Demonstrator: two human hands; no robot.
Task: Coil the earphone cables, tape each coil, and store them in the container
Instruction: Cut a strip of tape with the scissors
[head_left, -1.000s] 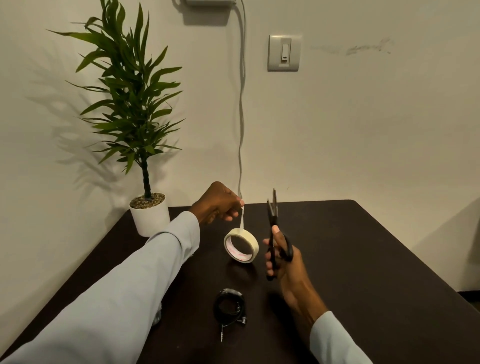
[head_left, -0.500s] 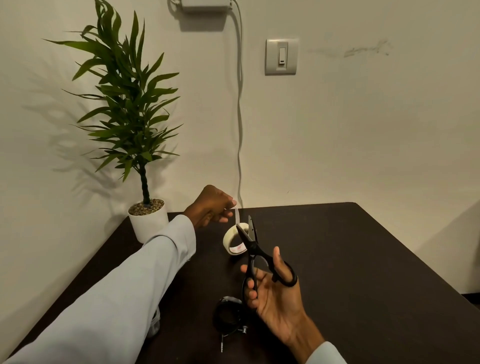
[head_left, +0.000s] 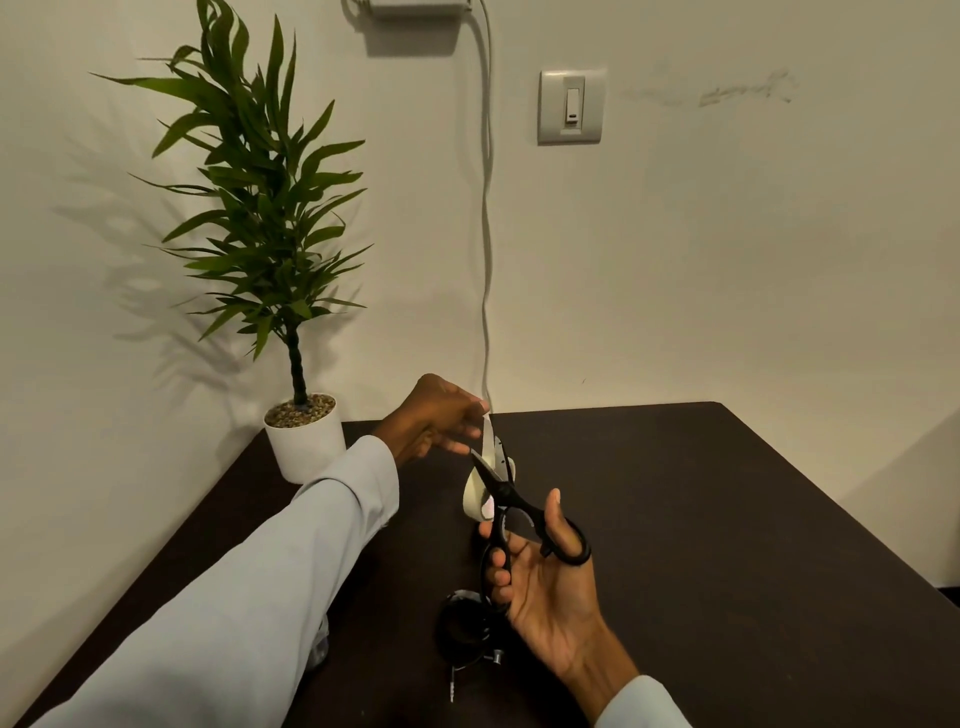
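My left hand (head_left: 439, 415) pinches the free end of a strip of cream tape (head_left: 487, 434) pulled up from the tape roll (head_left: 474, 496), which hangs tilted above the dark table (head_left: 701, 519). My right hand (head_left: 545, 582) holds black scissors (head_left: 511, 499) by the handles, palm up. The open blades straddle the strip just above the roll. A coiled black earphone cable (head_left: 462, 631) lies on the table near me, partly hidden by my right hand, its plug trailing toward me.
A potted plant in a white pot (head_left: 304, 441) stands at the table's back left corner. A small clear object (head_left: 319, 644) peeks out from under my left sleeve. Behind the table a white wall carries a cable (head_left: 487, 234) and a switch (head_left: 571, 106).
My right hand turned palm up and brought the scissors from upright beside the roll to the tape strip, blades now open around it. The left hand kept the strip taut.
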